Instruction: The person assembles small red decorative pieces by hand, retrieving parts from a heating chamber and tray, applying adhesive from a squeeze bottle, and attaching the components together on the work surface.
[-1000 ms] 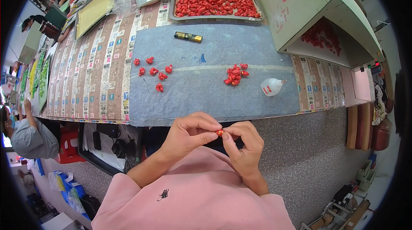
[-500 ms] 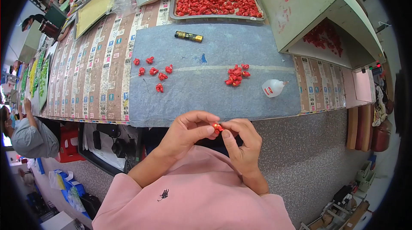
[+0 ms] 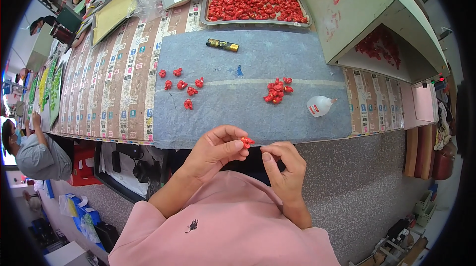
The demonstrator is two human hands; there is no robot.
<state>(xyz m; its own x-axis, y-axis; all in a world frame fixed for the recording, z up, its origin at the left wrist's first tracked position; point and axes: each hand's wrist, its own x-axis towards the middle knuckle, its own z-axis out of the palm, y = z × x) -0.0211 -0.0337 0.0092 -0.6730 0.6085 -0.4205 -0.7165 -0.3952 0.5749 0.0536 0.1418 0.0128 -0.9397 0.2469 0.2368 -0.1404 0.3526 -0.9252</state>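
As the head view shows, the left hand point(image 3: 214, 151) pinches a small red piece point(image 3: 247, 141) in its fingers near the front edge of the table point(image 3: 106, 87); just beside it, the right hand point(image 3: 286, 167) has thumb and forefinger close together, any grip impossible to tell; loose red pieces point(image 3: 182, 85) lie on a blue mat point(image 3: 208, 124)

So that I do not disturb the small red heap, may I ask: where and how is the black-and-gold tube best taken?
Probably by its middle: come down from above, pinching the black-and-gold tube across its long sides. It lies lengthwise on the blue mat, roughly left to right, both long sides exposed; the red heap sits apart from it.
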